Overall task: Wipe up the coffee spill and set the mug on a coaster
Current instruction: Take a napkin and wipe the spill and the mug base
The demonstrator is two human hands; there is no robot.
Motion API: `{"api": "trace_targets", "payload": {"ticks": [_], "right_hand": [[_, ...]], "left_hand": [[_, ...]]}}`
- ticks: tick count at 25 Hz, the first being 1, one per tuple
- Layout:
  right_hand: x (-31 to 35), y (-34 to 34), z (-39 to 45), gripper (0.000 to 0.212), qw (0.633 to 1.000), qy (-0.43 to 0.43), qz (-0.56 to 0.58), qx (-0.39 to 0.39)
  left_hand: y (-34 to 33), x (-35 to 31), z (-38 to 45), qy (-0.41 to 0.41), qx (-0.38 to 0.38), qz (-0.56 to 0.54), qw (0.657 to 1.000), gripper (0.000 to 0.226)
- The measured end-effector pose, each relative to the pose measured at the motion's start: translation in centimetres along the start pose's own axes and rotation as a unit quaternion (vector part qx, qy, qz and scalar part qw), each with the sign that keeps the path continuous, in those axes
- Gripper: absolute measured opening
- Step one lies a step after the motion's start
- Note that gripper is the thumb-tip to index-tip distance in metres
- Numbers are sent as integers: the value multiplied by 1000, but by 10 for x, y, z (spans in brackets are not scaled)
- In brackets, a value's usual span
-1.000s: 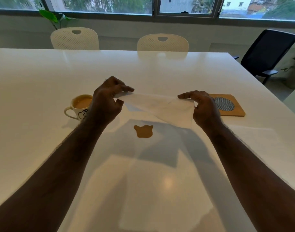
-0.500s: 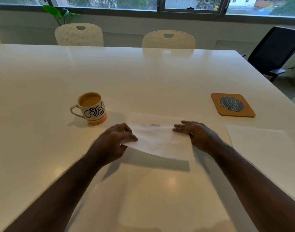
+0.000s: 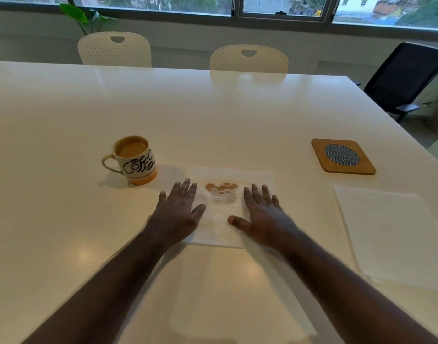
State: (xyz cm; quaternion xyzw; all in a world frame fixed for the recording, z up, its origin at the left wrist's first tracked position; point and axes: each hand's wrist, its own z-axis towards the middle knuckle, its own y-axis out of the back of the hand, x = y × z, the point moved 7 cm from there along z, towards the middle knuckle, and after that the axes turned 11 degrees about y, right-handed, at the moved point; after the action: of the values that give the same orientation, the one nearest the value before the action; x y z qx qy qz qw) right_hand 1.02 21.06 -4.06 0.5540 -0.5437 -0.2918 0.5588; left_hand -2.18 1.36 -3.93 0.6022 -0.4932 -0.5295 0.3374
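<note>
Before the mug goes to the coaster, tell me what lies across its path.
On the table, the paper towel soaking up the spill and both flat hands, left hand and right hand, lie between the mug and the coaster. Nothing tall stands there.

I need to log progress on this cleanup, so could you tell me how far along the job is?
Done: a paper towel lies over the spill, with a brown coffee stain soaking through. In hand: the left hand and right hand lie flat and open on it. Left: wiping up, then moving the full coffee mug, standing on the bare table, onto the wooden coaster.
</note>
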Motion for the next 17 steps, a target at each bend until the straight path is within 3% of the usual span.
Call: {"api": "trace_targets", "payload": {"ticks": [8, 17], "right_hand": [[6, -9, 26, 97, 997, -39, -28, -55], [26, -9, 56, 90, 999, 15, -30, -38]], "left_hand": [[-10, 1, 8, 36, 22, 47, 998, 73], [-7, 2, 11, 32, 16, 64, 997, 72]]}}
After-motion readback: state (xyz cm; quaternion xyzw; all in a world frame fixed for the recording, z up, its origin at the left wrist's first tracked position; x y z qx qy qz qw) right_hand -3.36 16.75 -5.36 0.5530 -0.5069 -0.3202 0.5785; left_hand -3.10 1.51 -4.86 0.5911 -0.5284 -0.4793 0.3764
